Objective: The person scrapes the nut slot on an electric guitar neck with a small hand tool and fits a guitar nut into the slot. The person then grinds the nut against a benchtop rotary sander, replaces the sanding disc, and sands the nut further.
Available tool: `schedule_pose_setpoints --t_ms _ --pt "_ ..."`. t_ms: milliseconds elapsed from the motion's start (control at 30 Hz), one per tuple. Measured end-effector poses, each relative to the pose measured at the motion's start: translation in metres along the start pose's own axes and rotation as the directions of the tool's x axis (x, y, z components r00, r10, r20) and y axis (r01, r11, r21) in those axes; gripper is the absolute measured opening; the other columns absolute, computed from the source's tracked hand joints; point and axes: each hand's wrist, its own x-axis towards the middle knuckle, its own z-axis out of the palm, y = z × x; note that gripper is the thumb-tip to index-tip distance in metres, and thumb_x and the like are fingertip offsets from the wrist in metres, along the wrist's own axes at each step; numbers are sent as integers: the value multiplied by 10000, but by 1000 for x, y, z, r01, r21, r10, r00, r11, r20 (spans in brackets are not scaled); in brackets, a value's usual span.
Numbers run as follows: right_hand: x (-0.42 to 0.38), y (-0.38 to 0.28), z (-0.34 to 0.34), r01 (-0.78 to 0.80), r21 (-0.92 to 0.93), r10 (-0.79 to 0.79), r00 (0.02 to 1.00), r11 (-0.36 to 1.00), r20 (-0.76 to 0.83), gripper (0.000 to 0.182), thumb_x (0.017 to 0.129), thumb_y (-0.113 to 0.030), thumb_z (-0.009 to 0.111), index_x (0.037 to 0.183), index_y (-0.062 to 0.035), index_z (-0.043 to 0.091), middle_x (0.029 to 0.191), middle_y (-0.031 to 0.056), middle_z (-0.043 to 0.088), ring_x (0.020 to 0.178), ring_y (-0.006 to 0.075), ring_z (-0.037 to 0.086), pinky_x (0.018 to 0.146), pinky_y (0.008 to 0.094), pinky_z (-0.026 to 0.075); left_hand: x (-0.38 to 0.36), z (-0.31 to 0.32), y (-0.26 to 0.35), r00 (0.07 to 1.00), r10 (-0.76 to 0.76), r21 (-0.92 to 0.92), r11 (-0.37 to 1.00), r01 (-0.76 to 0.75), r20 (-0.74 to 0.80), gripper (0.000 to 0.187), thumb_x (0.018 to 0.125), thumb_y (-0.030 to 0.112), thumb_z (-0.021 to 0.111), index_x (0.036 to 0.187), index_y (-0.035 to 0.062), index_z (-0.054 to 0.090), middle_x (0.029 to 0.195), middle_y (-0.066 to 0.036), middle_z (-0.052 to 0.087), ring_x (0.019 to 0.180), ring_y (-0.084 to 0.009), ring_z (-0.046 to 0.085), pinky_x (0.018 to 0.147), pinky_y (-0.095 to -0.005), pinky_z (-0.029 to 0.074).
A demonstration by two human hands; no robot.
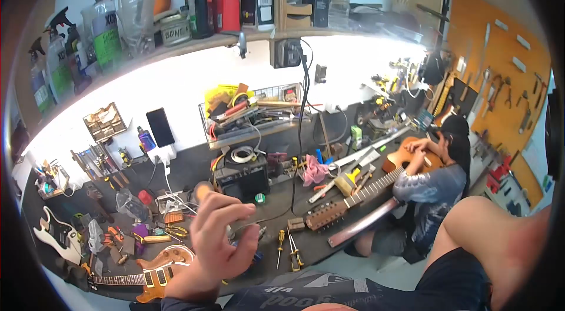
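Note:
My left hand is raised over the near side of the workbench. Its fingers curl forward, and a gap shows between thumb and forefinger with nothing visible in it. Just beyond the fingertips, partly hidden, is a round tan object. Left of my wrist lies an orange-brown electric guitar. To the right of the hand are a yellow-handled screwdriver and pliers. My bent right arm fills the lower right, its hand outside the picture.
A small black amplifier stands mid-bench below a wire tool basket. At right, a seated person leans over an acoustic guitar. Overhead, a shelf carries bottles. A white guitar is far left; tools hang on an orange board.

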Motion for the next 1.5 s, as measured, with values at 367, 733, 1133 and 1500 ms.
schedule_pose_setpoints --t_ms 367,733,1133,1500 --pt "-169 263 -37 -239 71 248 884 968 -396 428 1051 -526 630 1130 -115 718 998 39 662 1018 240 632 990 422 464 -40 148 40 840 -543 95 837 540 6 252 946 -51 654 1178 7 736 993 -113 714 872 -226 701 757 -333 536" --pt "-290 684 161 -222 -820 790 485 527 375 345 1030 -243 636 1254 -28 784 1323 238 757 1306 435 693 1084 535 563 -69 214 119 596 -797 289 550 783 -99 292 982 -57 564 1197 -41 760 903 -121 773 730 -171 683 720 -307 562" --pt "-328 744 183 -187 -814 754 532 549 386 292 964 -293 760 1191 -112 785 1329 175 766 1270 464 704 1113 562 540 -56 222 142 497 -833 377 390 840 -244 268 979 -40 577 1186 -58 746 890 -132 772 750 -173 689 709 -311 536" --pt "-326 729 197 -80 -922 811 510 378 288 329 924 -328 779 1195 -140 784 1277 100 810 1325 376 694 1117 649 510 -49 227 123 475 -851 358 381 852 -225 247 977 -29 610 1184 -41 745 879 -115 769 766 -178 698 710 -309 524"
